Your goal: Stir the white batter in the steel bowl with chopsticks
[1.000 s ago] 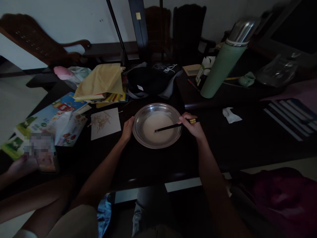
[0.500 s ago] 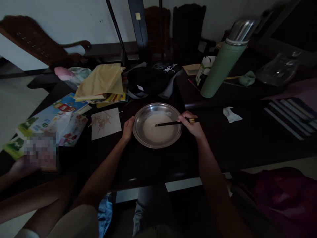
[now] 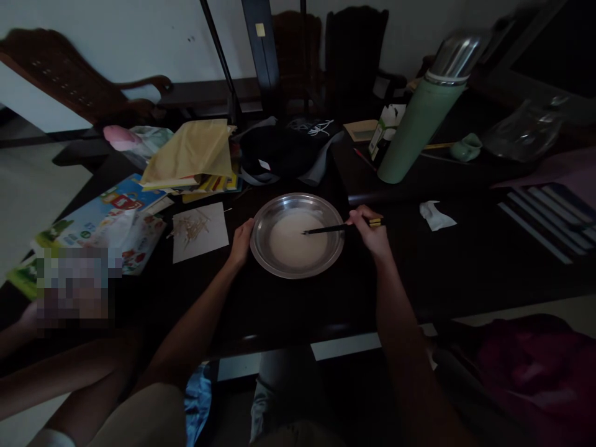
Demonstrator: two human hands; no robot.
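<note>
Touching metal bowl [image 3: 298,272] with left hand [image 3: 241,242], unsure if clasping | holding black chopsticks [image 3: 328,229] in right hand [image 3: 370,230] | stir liquid [image 3: 298,249] gently

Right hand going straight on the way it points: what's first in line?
Probably the metal bowl: its right rim lies just ahead of the right hand, beneath the chopsticks. Depth is unclear, so the hand might clear it.

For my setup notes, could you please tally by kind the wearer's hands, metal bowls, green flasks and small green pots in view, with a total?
Left hand and right hand: 2
Metal bowl: 1
Green flask: 1
Small green pot: 1
Total: 5
</note>
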